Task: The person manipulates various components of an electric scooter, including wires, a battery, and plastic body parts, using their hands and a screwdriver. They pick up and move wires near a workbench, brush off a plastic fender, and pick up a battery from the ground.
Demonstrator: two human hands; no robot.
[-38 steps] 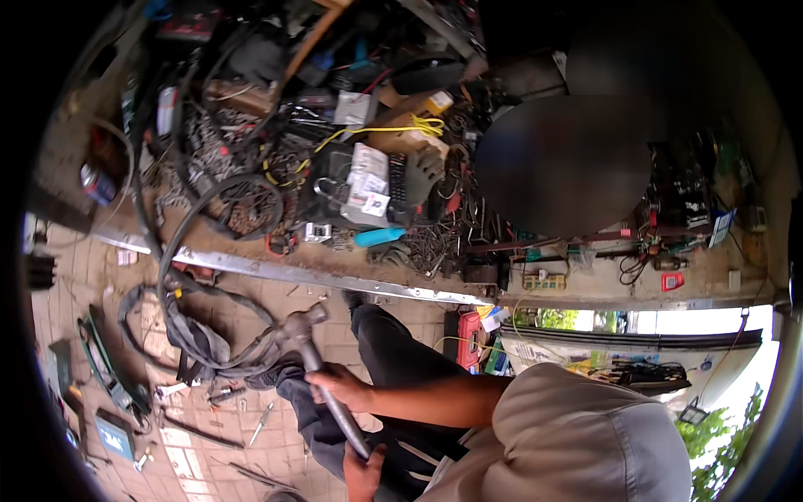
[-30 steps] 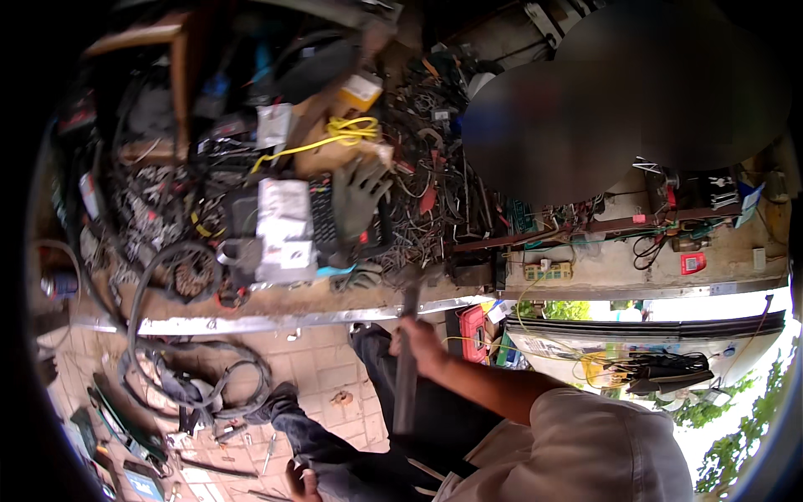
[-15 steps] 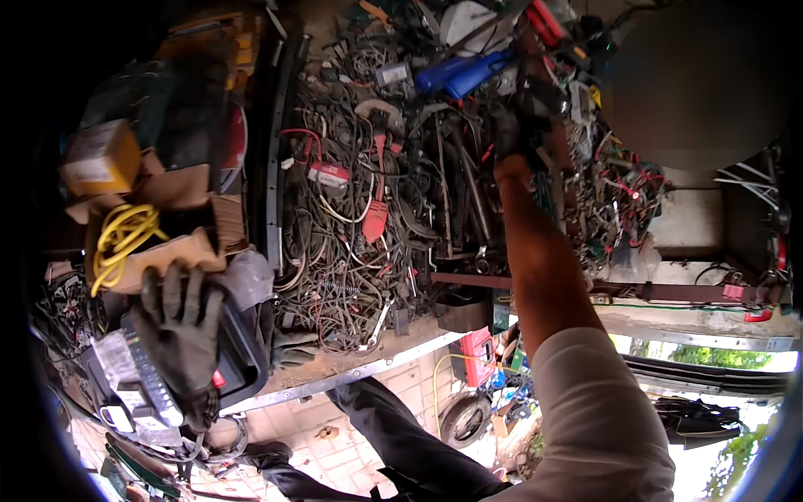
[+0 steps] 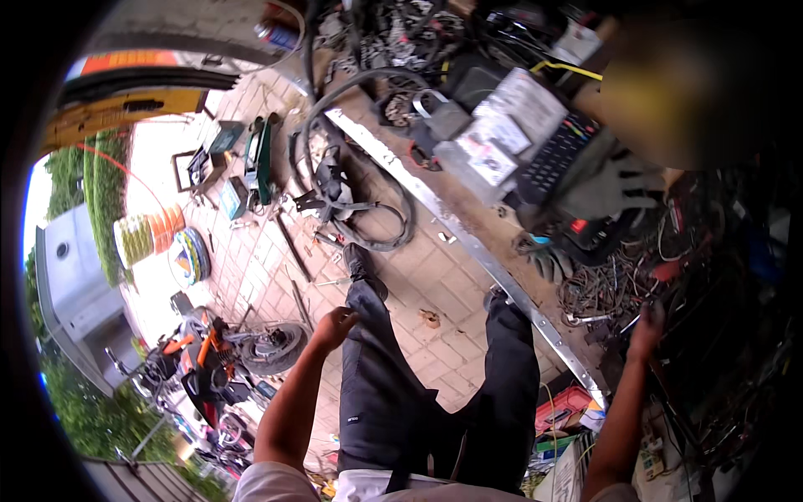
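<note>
My left hand [image 4: 336, 328] hangs beside my left thigh, fingers loosely bent and nothing visible in them. Farther right, my right hand [image 4: 646, 330] is over the cluttered bench, its fingers dark and curled. A thin pale strip shows beside those fingers; whether they grip it is too blurred to make out. Just beyond that hand lies a tangle of wires [image 4: 598, 289]. Nearby, a grey work glove [image 4: 604, 186] rests palm up, next to a black keypad [image 4: 556, 159]. Another grey glove [image 4: 548, 263] lies nearer the bench edge.
A metal-edged bench rim [image 4: 468, 247] runs diagonally past my right leg. Coiled black hose [image 4: 401, 222] lies on the paving, beside green tool cases [image 4: 259, 159] and a long bar [image 4: 291, 247]. An orange motorcycle [image 4: 205, 351] stands at left. A red case [image 4: 562, 410] sits below the bench.
My view has swung left, bringing the paving and motorcycle in. My right hand has drawn back from the far tool pile, and my left hand has come into sight.
</note>
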